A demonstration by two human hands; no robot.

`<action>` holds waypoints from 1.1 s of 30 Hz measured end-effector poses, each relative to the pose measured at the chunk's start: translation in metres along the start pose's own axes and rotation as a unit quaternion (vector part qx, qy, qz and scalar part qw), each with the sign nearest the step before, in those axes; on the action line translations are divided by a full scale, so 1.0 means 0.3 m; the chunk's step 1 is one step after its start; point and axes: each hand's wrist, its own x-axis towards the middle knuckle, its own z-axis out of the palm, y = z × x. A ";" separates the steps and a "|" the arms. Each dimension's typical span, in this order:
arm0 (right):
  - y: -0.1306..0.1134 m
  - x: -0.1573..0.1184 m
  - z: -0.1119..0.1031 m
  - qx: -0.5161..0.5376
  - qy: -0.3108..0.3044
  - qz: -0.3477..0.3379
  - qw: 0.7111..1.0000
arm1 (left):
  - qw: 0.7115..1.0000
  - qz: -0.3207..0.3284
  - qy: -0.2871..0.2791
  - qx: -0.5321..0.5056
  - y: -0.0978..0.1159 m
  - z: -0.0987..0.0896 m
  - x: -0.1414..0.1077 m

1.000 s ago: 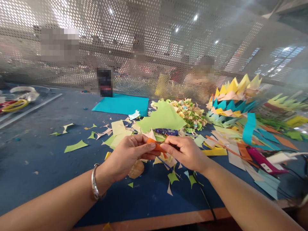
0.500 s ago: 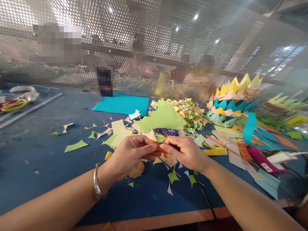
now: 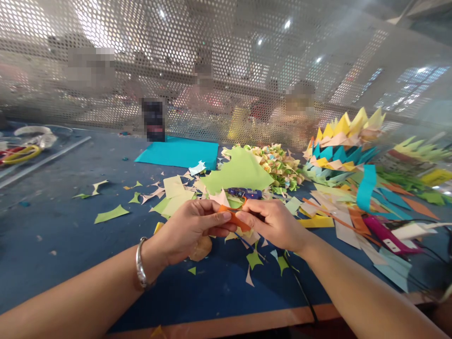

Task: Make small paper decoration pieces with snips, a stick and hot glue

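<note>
— Checking the orange paper strip (image 3: pixel 241 222) first: where do we have it?

— Between our two hands, seemingly just above the tabletop (image 3: pixel 88 254), nearer the front edge than the back one.

— Which way does its long axis run?

— Mostly sideways, as far as we can judge: roughly along the front edge, with the part by our right thumb slanting down toward that edge. Our fingers hide some of it, so we can't trace its full length.

— Which hand is nearer?

— Neither, since both are on it. Our left hand (image 3: pixel 196 223) pinches its left end between thumb and fingers. Our right hand (image 3: pixel 277 223) has thumb and forefinger closed at its right side, where a curl of orange shows above the fingertips. We cannot tell whether our right palm hides anything more.

— And what lies around it?

— Just beyond, toward the back edge, we have a dark-blue tool (image 3: pixel 244 193), and behind that a light-green paper sheet (image 3: pixel 243 172). A turquoise sheet (image 3: pixel 183 153) lies close to the back edge, left of centre. On the front-edge side, we see a green paper offcut (image 3: pixel 254 260) below our right hand.
</note>
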 end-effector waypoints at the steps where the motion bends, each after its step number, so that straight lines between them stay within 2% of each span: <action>1: 0.000 0.000 0.000 0.000 0.000 -0.001 1.000 | 1.000 -0.004 0.001 -0.001 0.003 0.000 -0.002; 24: -0.001 0.000 -0.002 -0.019 -0.007 -0.008 1.000 | 0.999 0.000 0.015 0.035 -0.005 0.009 -0.003; 33: 0.000 -0.001 0.000 -0.026 -0.010 -0.011 1.000 | 0.999 -0.006 0.005 0.044 -0.009 0.008 -0.002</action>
